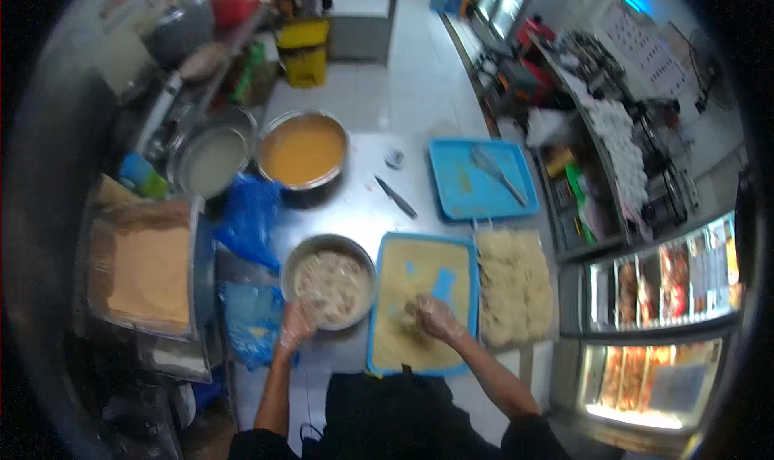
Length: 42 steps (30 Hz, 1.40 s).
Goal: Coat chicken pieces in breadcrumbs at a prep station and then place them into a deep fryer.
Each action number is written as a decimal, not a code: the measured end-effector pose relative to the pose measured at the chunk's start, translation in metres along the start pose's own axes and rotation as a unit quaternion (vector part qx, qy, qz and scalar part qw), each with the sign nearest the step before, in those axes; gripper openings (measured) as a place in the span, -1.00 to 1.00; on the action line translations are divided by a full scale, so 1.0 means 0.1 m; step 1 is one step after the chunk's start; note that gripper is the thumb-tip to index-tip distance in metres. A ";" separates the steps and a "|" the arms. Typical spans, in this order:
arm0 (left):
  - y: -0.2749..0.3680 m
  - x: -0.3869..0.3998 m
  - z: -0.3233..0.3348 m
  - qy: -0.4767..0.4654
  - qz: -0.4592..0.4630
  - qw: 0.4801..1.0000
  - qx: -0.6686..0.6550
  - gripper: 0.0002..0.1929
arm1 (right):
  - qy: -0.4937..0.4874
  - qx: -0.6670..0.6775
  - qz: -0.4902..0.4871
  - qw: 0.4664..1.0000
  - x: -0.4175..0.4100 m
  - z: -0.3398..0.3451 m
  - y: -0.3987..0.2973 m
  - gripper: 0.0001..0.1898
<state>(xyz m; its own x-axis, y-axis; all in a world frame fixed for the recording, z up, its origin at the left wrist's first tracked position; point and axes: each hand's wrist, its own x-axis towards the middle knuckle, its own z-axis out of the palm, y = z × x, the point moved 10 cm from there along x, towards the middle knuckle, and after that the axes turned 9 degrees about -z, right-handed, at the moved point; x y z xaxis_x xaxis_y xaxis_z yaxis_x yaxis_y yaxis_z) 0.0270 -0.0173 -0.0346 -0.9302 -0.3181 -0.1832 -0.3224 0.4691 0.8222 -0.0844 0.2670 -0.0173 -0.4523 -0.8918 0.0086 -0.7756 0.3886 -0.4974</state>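
Note:
My left hand (299,324), in a thin clear glove, is at the near left rim of a round metal bowl (289,257). Its fingers reach over the pale, wet food pieces (335,284) inside; blur hides whether they grip one. My right hand (438,320), gloved too, is low over a blue tray (474,278) spread with pale yellow crumbs (423,257). Its fingers are curled, with a tan, crumb-covered mass (413,316) at their tips. Whether that is a held piece or coated fingers, I cannot tell. Blue tray bottom shows through the crumbs in patches.
Crumb-coated slabs (514,287) lie right of the tray. Beyond are a knife (396,197) and a blue tray (438,182) with a whisk (499,174). Orange liquid (304,150) and cloudy liquid (214,160) fill two bowls. Blue plastic bags (251,218) and a powder bin (151,272) stand left.

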 end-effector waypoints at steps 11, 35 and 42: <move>0.52 0.03 -0.03 -0.049 -0.034 0.997 -0.043 -0.70 | 0.053 0.020 0.337 0.940 -1.41 0.94 0.26 0.05; -0.37 0.56 0.14 0.056 0.003 0.992 -0.111 -0.66 | 0.099 -0.051 0.234 0.966 -0.21 1.01 0.92 -0.33; -0.36 1.19 -0.51 0.093 0.016 0.991 -0.094 -0.66 | 0.207 0.000 0.208 0.956 -0.04 0.71 0.05 -0.30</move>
<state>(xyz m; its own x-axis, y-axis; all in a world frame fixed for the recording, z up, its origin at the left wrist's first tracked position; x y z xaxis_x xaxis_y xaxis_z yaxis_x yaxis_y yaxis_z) -0.0636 -0.1137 -0.0585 -0.8852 -0.4603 -0.0674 -0.2388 0.3253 0.9150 -0.0554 0.2565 -0.0818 -0.8570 -0.4923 0.1521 -0.4907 0.6896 -0.5326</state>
